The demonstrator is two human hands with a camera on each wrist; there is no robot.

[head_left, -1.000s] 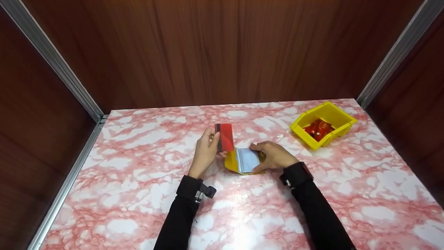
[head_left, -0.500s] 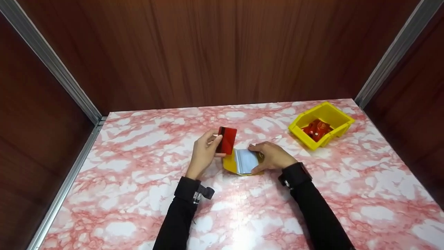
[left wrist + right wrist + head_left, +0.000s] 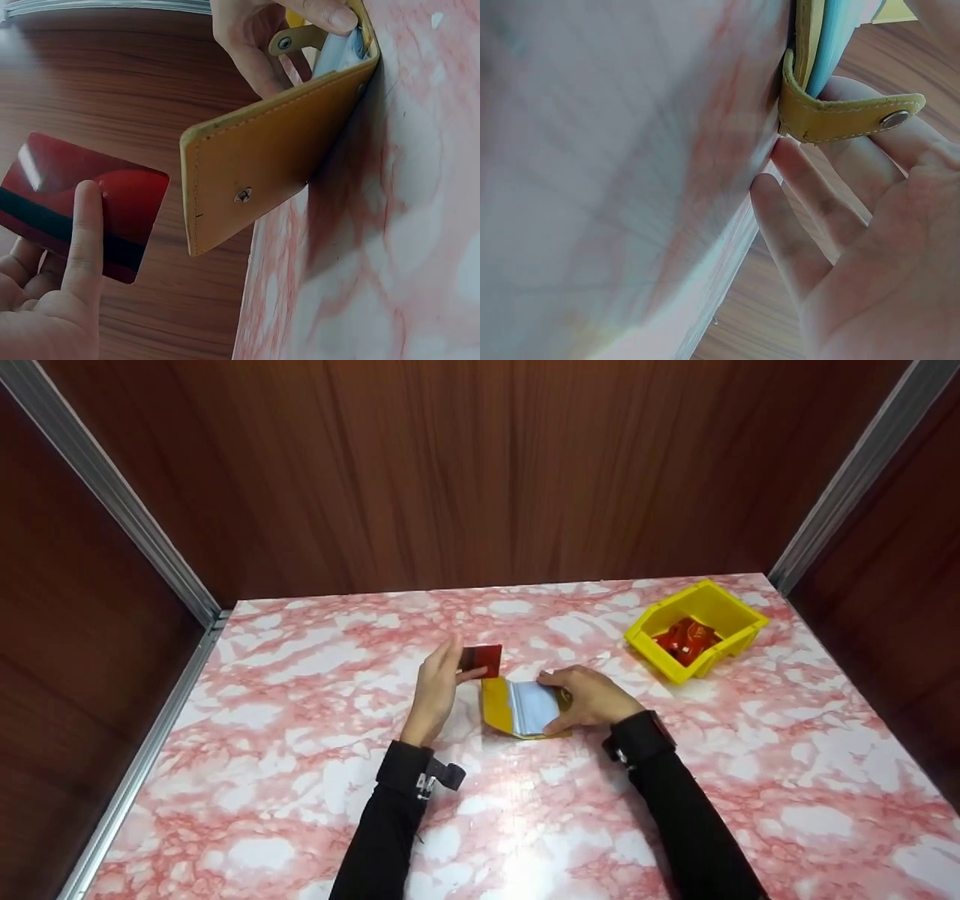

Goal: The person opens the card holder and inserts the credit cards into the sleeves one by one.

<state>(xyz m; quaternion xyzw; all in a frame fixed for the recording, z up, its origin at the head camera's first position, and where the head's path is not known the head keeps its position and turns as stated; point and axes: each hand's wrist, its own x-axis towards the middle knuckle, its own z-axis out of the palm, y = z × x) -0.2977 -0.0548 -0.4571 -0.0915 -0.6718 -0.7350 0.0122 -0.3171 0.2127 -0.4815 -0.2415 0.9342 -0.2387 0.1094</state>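
A red card with a dark magnetic stripe is pinched in my left hand; in the left wrist view one finger lies along the face of the card. Just below and right of it, a yellow card holder lies spread on the table, showing clear plastic sleeves. My right hand grips its right side, thumb and fingers at opposite edges. In the right wrist view the holder's snap strap sticks out, unfastened. The card and holder are apart.
A yellow bin with red packets in it stands at the back right of the marbled table. Dark wood panels with metal edge rails close off the back and both sides.
My left hand has turned the red card from upright, through a tilt, to lying sideways, with its fingers now straighter. The right hand and the card holder have stayed in place.
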